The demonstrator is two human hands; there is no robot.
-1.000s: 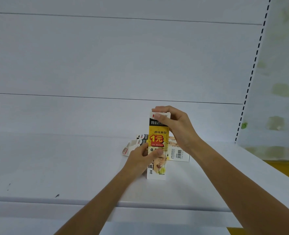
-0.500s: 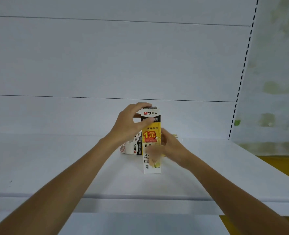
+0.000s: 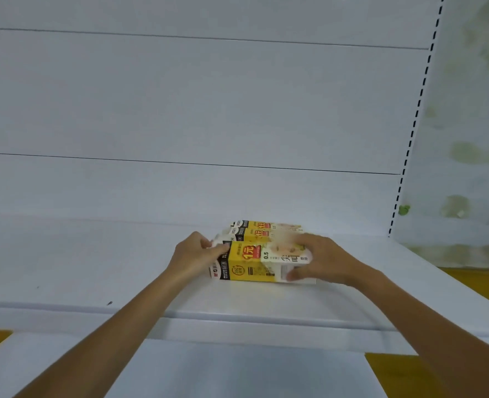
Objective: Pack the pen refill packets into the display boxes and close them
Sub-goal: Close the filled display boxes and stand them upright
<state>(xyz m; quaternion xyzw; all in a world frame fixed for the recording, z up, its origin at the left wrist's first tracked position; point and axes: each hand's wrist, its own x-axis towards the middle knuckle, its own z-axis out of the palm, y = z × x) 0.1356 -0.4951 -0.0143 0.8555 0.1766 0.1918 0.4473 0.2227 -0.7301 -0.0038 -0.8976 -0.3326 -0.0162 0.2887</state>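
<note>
On the white metal shelf (image 3: 94, 268), a yellow-and-white cardboard display box (image 3: 251, 264) lay flat, the left hand (image 3: 194, 254) gripping its left end, the right hand (image 3: 325, 262) gripping its right.

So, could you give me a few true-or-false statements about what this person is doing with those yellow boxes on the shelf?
1. The front box is turned on its side over the white shelf. True.
2. Only the right hand touches it. False: the left hand grips its left end while the right hand grips its right end.
3. Two similar boxes lie just behind it. True.
4. The front box is plain blue. False: it is yellow, black and white, with red print.
</note>
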